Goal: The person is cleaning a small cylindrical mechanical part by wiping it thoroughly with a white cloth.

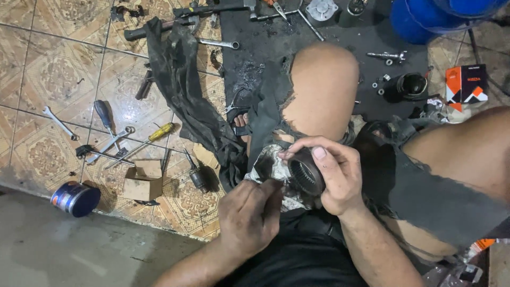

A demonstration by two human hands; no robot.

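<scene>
My right hand (pixel 334 172) grips a dark metal ring-shaped part (pixel 307 172) with fine teeth around its inner bore, held above my lap. My left hand (pixel 249 215) is closed on a dirty grey rag (pixel 272 166) pressed against the part's left side. Both hands are greasy. My bare knee (pixel 324 85) in torn dark shorts rises just behind the hands.
Tools lie on the patterned tile floor to the left: a yellow-handled screwdriver (pixel 159 131), wrenches (pixel 59 123), a small cardboard box (pixel 142 180), a blue tin (pixel 76 199) and a dark cloth (pixel 180 79). A black mat (pixel 276 42) carries bolts and parts; a blue barrel (pixel 425 21) stands far right.
</scene>
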